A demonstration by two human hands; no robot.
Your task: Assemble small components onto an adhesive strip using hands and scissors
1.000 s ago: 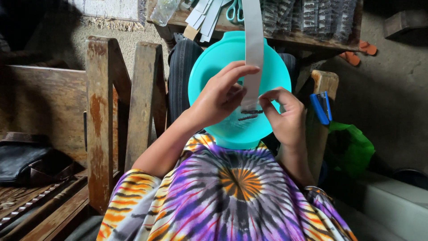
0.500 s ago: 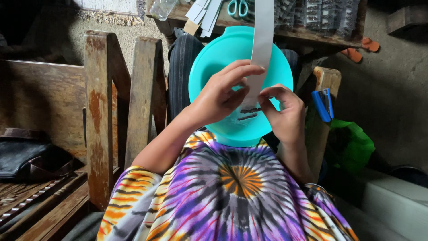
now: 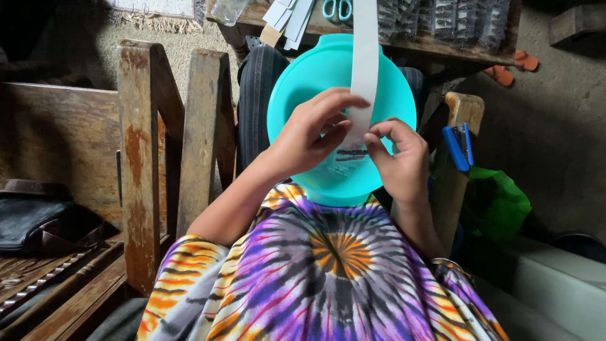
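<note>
While both hands (image 3: 356, 142) pinch a flat grey strip (image 3: 365, 63) (smooth, long), round turquoise plastic bowl (image 3: 303, 82) beneath

Both forearms raised from lap, converging ahead of chest. Left hand (image 3: 312, 129) held higher, wrist bent, fingers curled inward, index and thumb pinched together at tips. Right hand (image 3: 398, 158) set just beside it, knuckles outward, thumb and index closed in fine pinch. Fingertips of both hands nearly met.
</note>
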